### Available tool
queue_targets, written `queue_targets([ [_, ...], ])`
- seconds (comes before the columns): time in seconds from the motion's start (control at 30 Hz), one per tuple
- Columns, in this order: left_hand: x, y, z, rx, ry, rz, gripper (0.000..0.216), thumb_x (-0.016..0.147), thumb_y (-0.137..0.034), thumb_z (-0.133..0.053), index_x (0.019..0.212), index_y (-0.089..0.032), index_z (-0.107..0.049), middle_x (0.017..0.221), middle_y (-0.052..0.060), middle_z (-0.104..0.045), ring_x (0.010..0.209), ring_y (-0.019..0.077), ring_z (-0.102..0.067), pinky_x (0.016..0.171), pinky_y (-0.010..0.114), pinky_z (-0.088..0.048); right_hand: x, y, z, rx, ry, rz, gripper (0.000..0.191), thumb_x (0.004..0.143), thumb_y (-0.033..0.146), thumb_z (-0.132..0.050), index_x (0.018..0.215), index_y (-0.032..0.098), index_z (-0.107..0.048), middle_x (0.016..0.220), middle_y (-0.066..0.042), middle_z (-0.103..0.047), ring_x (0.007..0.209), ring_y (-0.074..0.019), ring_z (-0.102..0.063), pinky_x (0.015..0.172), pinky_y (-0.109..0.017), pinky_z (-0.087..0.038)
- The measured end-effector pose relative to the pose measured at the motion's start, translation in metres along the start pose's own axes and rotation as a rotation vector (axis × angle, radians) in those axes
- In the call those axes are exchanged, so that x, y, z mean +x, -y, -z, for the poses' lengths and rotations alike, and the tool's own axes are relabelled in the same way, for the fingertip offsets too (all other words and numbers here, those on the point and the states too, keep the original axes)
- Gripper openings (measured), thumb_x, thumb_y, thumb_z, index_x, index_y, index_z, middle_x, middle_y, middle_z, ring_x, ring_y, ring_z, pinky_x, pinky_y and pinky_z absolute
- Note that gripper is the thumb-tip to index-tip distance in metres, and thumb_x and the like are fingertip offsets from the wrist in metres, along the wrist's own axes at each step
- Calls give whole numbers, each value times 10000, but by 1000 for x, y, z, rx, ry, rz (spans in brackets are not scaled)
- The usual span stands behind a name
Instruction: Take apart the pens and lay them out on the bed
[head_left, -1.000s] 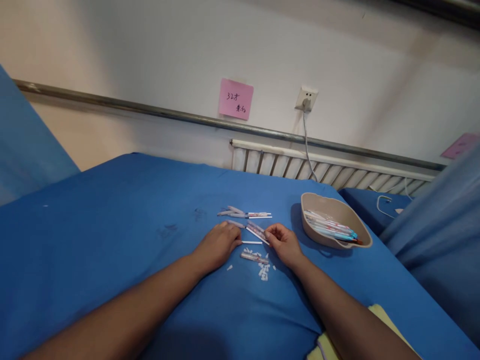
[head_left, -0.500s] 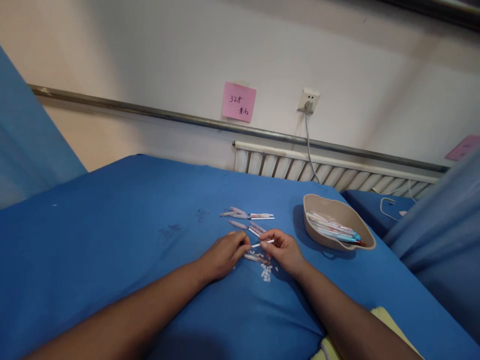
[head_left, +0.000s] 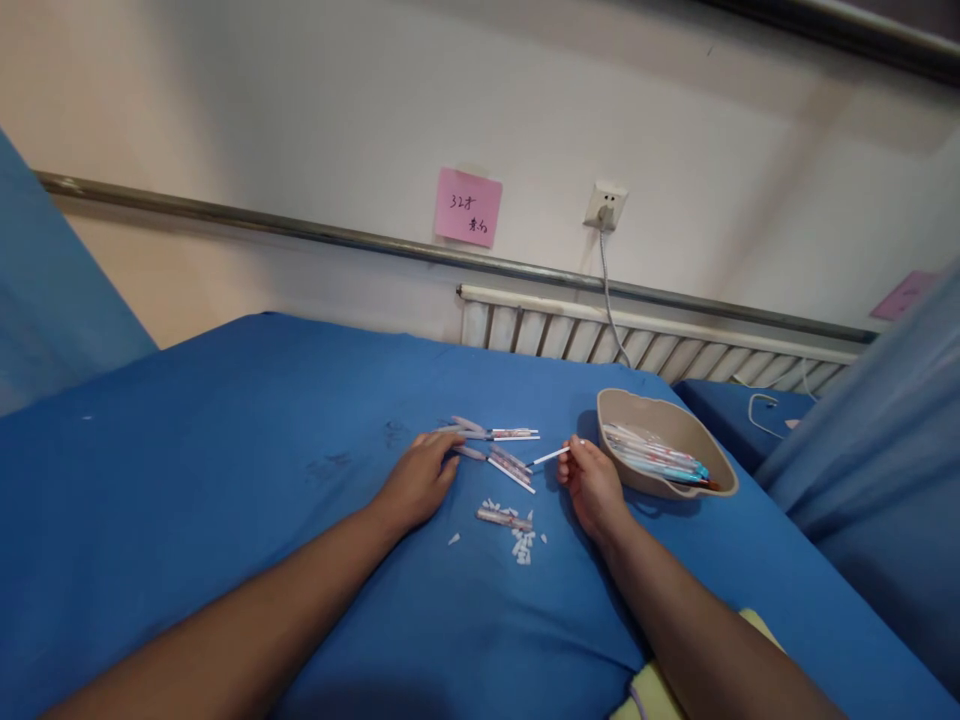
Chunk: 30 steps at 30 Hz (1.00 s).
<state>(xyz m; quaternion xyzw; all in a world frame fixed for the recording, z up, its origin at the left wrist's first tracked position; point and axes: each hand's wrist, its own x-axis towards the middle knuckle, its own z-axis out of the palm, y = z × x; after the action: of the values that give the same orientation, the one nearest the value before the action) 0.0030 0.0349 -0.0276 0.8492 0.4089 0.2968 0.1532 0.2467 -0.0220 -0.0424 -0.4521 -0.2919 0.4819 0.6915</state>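
My right hand (head_left: 591, 482) pinches a thin white pen refill (head_left: 550, 456) that sticks out to the left, just beside the beige tray (head_left: 660, 408). Resting flat on the blue cloth, my left hand (head_left: 416, 480) has its fingertips at a loose pen barrel (head_left: 470, 452). Several more pen parts (head_left: 501, 434) lie just beyond it. One assembled-looking pen (head_left: 503, 518) and a scatter of small white caps (head_left: 523, 545) lie between my hands.
The beige tray holds several finished pens (head_left: 654, 458). The blue cloth covers a table (head_left: 225, 460) against a wall with a radiator (head_left: 645, 340), a pink note (head_left: 468, 207) and a socket with a cable (head_left: 607, 205). Blue fabric hangs at right (head_left: 885, 450).
My hands have drawn apart: the right has lifted the white refill toward the tray, and the left has moved up-left to the loose pen barrels.
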Motion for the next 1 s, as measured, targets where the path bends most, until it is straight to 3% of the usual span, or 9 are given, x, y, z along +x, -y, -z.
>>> queue_targets([
  [0.3,2,3,2,116,70,7,316,788,-228,-539,1093,-232,-621,1131,70,-622,1051,256,-524,944,419,-371,2,-9,-2,-100,30,17,369,674,518,-680,740,170,-577,579,25,-531,451,-82,-435,430,-203,-331],
  [0.43,2,1,3,125,86,9,194,778,-260,-572,954,-237,-649,1005,54,-630,945,239,-544,870,387,-396,0,-11,-2,-148,54,37,368,683,525,-670,733,171,-584,580,28,-541,451,-80,-441,435,-203,-331],
  [0.67,-1,-2,0,17,66,55,139,795,-349,-579,798,-212,-606,795,32,-624,824,222,-562,729,315,-421,-6,-8,-5,-195,76,42,346,700,506,-665,740,168,-601,592,26,-566,460,-75,-447,444,-198,-329],
  [0.87,-6,-13,-5,-242,78,89,201,850,-329,-507,990,-211,-592,891,20,-638,790,171,-595,722,283,-454,-10,-8,-9,-149,82,51,320,710,487,-660,771,179,-597,622,19,-590,476,-82,-454,459,-204,-331],
  [1.0,-7,-15,-7,-349,121,110,228,856,-352,-497,988,-206,-612,907,21,-649,788,163,-597,724,281,-465,-12,-9,-10,-111,87,62,296,724,463,-657,785,181,-594,652,16,-596,492,-83,-460,474,-204,-342],
])
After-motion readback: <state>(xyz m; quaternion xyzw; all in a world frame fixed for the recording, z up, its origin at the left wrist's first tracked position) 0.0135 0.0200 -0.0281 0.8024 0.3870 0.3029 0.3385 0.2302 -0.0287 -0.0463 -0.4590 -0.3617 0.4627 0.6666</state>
